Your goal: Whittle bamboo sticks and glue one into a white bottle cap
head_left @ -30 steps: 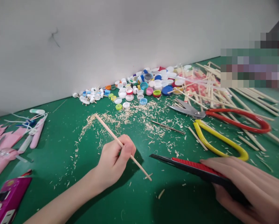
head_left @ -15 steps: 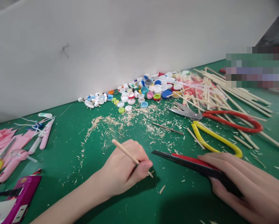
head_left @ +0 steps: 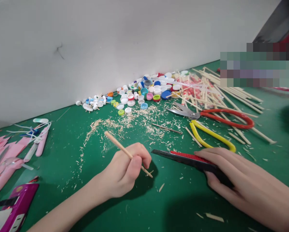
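Left hand (head_left: 125, 167), clenched on a thin, pale wooden stick (head_left: 117, 145) pinched between thumb and fingers. The stick's long axis runs diagonally: its free upper end points up and to the left over the green table mat (head_left: 62, 154), while its lower tip points down and to the right, just above the mat. That tip lies just left of the black utility knife with red slider (head_left: 183, 158), whose blade end points left toward it. Right hand (head_left: 236, 177), grasping the knife handle flat on the mat, lies nearer the knife; the left, nearer the stick.
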`<state>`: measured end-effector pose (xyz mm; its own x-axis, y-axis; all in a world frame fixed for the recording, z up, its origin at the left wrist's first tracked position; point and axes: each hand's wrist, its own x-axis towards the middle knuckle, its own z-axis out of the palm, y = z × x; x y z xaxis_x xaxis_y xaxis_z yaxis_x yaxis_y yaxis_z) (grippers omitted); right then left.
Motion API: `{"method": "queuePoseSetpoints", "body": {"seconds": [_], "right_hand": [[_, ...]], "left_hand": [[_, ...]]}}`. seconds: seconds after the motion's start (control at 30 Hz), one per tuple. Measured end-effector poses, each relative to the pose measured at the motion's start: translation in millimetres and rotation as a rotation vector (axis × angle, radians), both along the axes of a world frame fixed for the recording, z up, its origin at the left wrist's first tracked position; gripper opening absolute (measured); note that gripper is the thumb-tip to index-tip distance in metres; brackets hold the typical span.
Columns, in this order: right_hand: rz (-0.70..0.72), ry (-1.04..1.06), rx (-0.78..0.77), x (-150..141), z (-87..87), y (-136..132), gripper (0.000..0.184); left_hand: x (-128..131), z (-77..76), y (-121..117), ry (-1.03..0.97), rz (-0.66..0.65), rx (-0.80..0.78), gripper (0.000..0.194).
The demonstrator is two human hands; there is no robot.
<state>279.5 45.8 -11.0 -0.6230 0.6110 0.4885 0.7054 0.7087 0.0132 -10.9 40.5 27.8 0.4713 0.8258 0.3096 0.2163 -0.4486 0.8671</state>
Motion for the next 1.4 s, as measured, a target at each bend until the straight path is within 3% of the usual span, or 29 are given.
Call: {"method": "queuePoseSetpoints", "body": {"seconds": [0.1, 0.2, 0.27, 0.33, 0.4, 0.53, 0.6, 0.7, 0.87, 1.07, 1.27, 1.4], "right_hand": [[-0.005, 0.021, -0.064, -0.7, 1.6, -2.1, 0.027], [0.012, 0.059, -0.107, -0.2, 1.3, -3.7, 0.026], [0.023, 0.077, -0.123, 0.4, 0.7, -4.5, 0.026], [0.028, 0.088, -0.135, 0.7, 0.4, -4.9, 0.025], [0.034, 0.095, -0.141, 0.6, 0.5, -4.9, 0.024], [0.046, 0.106, -0.136, -0.9, 1.5, -3.9, 0.024], [0.051, 0.11, -0.129, -1.9, 2.2, -3.4, 0.024], [0.063, 0.111, -0.136, -3.0, 3.4, -2.8, 0.023], [0.065, 0.103, -0.143, -1.9, 2.7, -3.1, 0.023], [0.074, 0.107, -0.156, -0.9, 1.2, -3.9, 0.023], [0.127, 0.107, -0.173, -1.3, 1.9, -1.7, 0.027], [0.17, 0.085, -0.186, 0.0, 2.9, -3.4, 0.029]], "left_hand": [[7.6, 10.3, -2.4, -0.157, 0.06, -0.369, 0.032], [10.5, 21.8, 4.4, -0.239, 0.212, -0.662, 0.029], [8.9, 27.8, 11.9, -0.201, 0.381, -0.734, 0.023], [5.6, 31.6, 18.0, -0.136, 0.485, -0.72, 0.036], [1.5, 33.0, 21.3, -0.105, 0.466, -0.716, 0.05], [-7.7, 29.9, 23.2, -0.12, 0.262, -0.842, 0.031], [-13.2, 27.6, 25.0, -0.108, 0.207, -0.791, 0.03], [-22.1, 24.9, 29.3, -0.002, 0.194, -0.572, 0.028], [-31.0, 20.0, 35.4, 0.234, 0.298, -0.275, 0.026], [-31.5, 14.1, 37.3, 0.194, 0.504, -0.23, 0.043], [-28.2, 7.3, 35.6, 0.121, 0.521, -0.251, 0.044], [-21.8, -1.8, 32.8, 0.173, 0.525, -0.083, 0.044]]}}
